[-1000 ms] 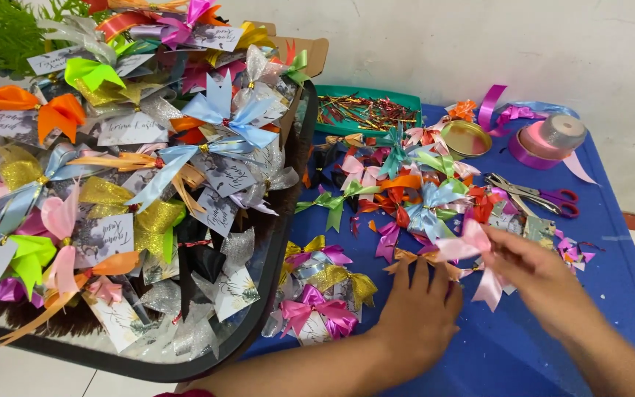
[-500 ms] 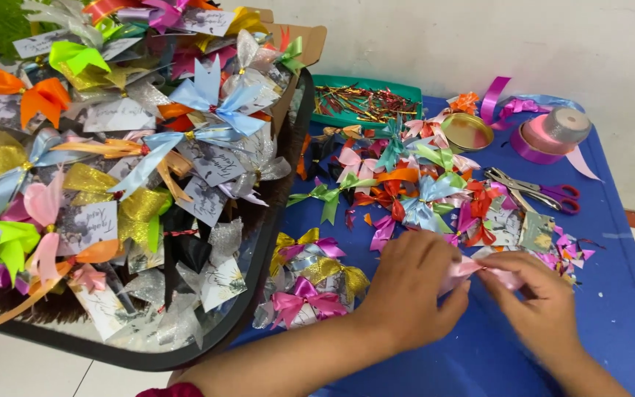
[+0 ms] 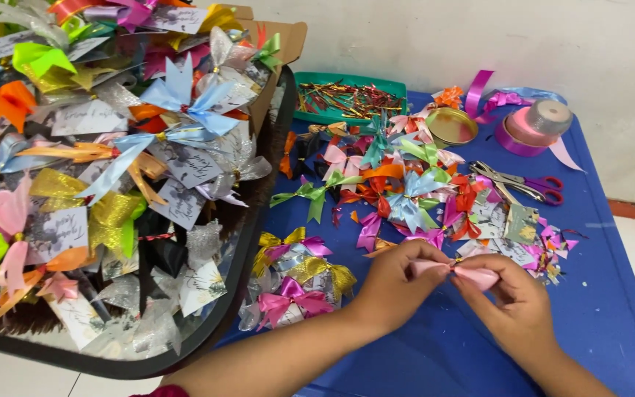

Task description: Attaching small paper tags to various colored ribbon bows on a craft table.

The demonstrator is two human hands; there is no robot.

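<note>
Our left hand [image 3: 398, 283] and right hand [image 3: 512, 309] pinch a pink ribbon bow [image 3: 464, 273] | blue table [image 3: 611, 294] front edge | scissors [image 3: 523, 184] near far right corner

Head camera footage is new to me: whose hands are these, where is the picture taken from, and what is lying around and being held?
The camera sits on a person's head, looking down at their own bare hands. The left hand and right hand together pinch a small pink ribbon bow over a blue table. On it lie a pile of coloured bows, scissors, a pink ribbon roll, a round gold tin lid and a green tray. At left, a large dark tray holds finished bows with cards.
</note>
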